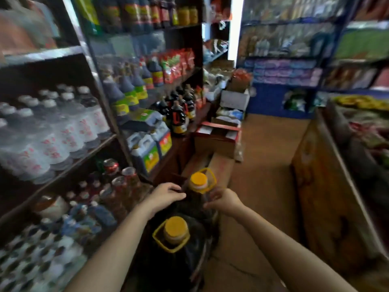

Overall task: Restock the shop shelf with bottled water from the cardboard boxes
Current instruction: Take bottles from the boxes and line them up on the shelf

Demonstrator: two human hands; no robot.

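1. Both hands reach forward to the farther of two big dark jugs (197,199) with yellow caps that stand on the floor in front of the shelves.
2. The left hand (166,197) rests on the jug's left shoulder, fingers curled over it; its grip looks closed on the jug, though blur hides the fingertips.
3. The right hand (223,200) sits at the jug's right side just below the yellow handle ring, fingers bent against it; whether this grip truly clamps the jug I cannot tell.
4. The nearer jug (175,234) stands just in front, between the two forearms, untouched.
5. Bottled water (52,131) with white caps and red-printed labels fills the middle shelf (84,153) at the left, well apart from the hands.
6. A flat cardboard box (214,165) lies on the floor just behind the farther jug, and an open red-edged box (216,138) sits beyond it.
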